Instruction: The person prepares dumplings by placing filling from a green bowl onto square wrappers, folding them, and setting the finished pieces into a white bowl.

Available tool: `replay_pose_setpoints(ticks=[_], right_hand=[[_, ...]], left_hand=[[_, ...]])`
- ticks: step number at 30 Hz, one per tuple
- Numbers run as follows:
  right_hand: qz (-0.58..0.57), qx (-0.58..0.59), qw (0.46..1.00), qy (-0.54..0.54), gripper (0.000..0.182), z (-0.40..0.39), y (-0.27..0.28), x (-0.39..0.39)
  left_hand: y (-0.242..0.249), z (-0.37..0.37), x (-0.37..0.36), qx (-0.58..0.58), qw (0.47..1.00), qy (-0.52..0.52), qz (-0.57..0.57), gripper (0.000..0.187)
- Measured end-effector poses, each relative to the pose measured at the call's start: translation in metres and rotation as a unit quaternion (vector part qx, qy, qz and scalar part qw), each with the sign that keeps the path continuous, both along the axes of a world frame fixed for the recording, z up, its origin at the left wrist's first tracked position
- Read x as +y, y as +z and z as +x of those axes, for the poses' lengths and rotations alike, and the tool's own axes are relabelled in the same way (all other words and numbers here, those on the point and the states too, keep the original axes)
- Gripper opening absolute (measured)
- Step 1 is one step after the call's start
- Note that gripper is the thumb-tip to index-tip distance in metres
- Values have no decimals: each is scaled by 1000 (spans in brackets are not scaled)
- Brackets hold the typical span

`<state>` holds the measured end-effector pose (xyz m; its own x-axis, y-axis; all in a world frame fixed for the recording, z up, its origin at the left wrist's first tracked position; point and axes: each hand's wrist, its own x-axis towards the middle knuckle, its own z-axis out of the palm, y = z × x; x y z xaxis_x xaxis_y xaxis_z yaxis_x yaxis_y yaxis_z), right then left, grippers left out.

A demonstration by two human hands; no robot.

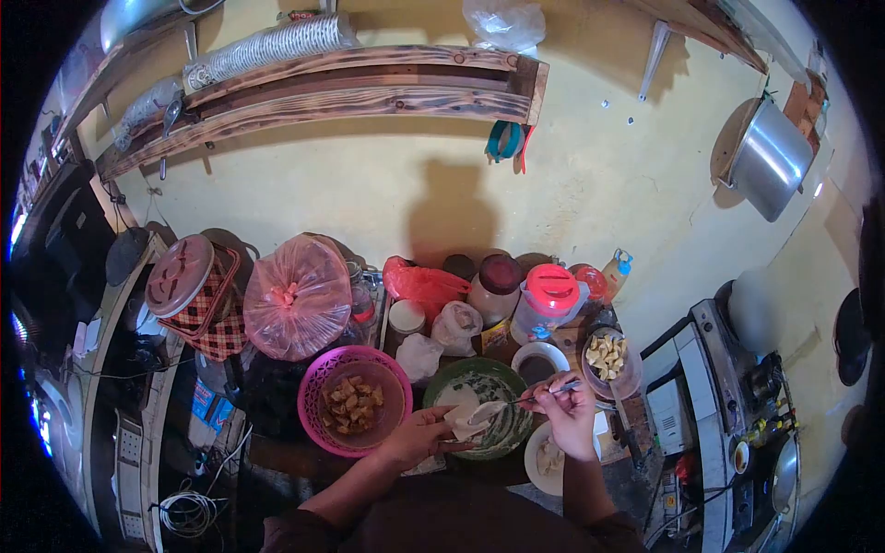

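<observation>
- Right hand [572, 415], lower centre-right: fingers curled closed around the handle of a metal spoon [516, 403]; spoon bowl points left, over the green patterned bowl [483, 405].
- Left hand [417, 436], lower centre: fingers loosely bent, pinching a pale folded wrapper [464, 421] at the green bowl's near rim.
- Just left: one pink plastic basket [355, 400] with brown fried pieces.
- Right of centre: one clear container of yellow cubes [609, 358]; one small white cup of dark liquid [539, 362].
- Behind: one red-lidded jug [549, 295]; one pink bag-covered bundle [297, 297].
</observation>
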<state>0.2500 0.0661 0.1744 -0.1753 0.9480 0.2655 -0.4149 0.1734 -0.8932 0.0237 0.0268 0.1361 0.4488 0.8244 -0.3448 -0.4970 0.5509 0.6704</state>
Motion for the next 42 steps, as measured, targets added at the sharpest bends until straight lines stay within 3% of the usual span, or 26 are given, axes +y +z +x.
replay_pose_setpoints(ticks=[9, 22, 25, 27, 32, 42], right_hand=[[56, -49, 997, 27, 19, -12, 0, -1], [30, 14, 993, -110, 20, -17, -2, -2], [38, 17, 991, -125, 21, -16, 1, -6], [50, 10, 990, -131, 21, -17, 3, -12], [109, -22, 979, -171, 25, -24, -4, -26], [28, 12, 991, -133, 29, -24, 5, -38]], left_hand=[[-5, 3, -1, -16, 999, -39, 8, 36], [-5, 4, -1, -12, 999, -34, 3, 36], [-2, 5, -2, -47, 999, -8, -24, 36], [-12, 7, -1, -74, 997, 3, 18, 35], [-9, 14, 0, -65, 997, 34, 6, 36], [-5, 18, -1, -77, 992, 97, -4, 34]])
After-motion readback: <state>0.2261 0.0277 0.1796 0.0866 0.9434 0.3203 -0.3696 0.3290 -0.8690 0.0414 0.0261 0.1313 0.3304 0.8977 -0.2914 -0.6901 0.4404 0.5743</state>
